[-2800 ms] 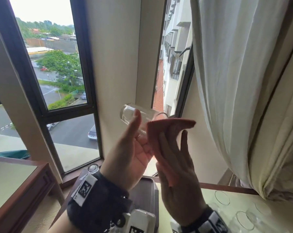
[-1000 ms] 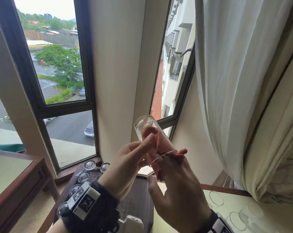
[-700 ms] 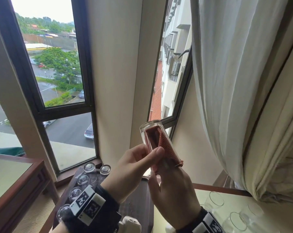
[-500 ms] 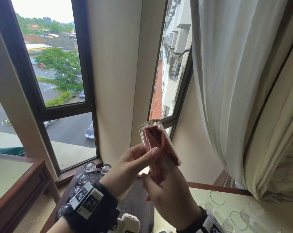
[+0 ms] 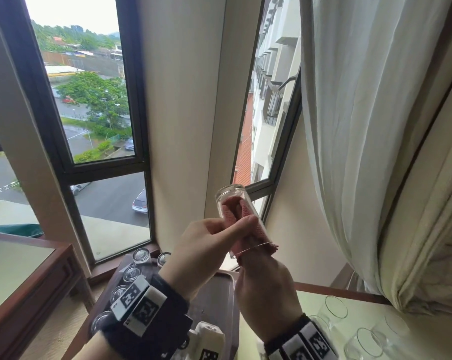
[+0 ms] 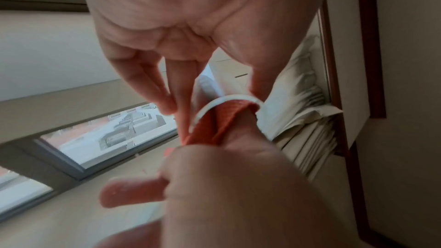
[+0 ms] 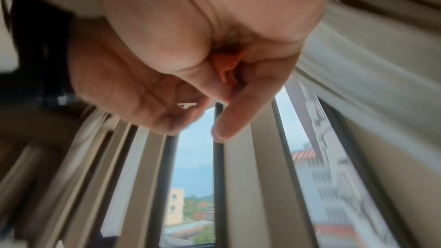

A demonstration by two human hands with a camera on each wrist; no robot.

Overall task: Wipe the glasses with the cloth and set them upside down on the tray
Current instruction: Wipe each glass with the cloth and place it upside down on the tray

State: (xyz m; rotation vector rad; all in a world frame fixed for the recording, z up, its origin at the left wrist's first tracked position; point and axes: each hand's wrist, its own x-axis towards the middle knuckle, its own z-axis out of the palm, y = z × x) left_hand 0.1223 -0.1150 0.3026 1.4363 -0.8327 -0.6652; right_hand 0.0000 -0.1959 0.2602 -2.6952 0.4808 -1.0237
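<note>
Head view. Clear drinking glass [image 5: 236, 216] held up at frame centre, base tilted up toward the window, mouth down toward the right hand [image 5: 267, 289]. Left hand [image 5: 206, 253] grips the glass round its side wall, thumb laid across the front, fingers wrapped behind. Pink cloth [image 5: 232, 211] stuffed inside the glass nearly to the base; a corner spills out past the rim at right. Right hand sits just under the rim, fingers pushed up into the mouth with the cloth, so their curl is hidden. Dark tray [image 5: 214, 302] at lower centre, below both hands; upturned glasses [image 5: 131, 274] stand in a row along its left edge. More clear glasses [image 5: 335, 311] stand mouth up on the pale tabletop [image 5: 310, 300] at lower right. White curtain [image 5: 375, 126] fills the right side.

Left wrist view. Left hand [image 6: 190, 35] at top, fingers [image 6: 148, 86] curled down on one side of the glass rim [image 6: 212, 105], thumb on the other: a narrow, closed hold. Orange-pink cloth [image 6: 222, 122] fills the rim. Right hand [image 6: 238, 186] enters from below, one finger sticking out left.

Right wrist view. Blurred. Right hand [image 7: 203, 44] closed round a fold of cloth [image 7: 226, 67] in the palm; one finger extends downward. The glass cannot be made out.
</note>
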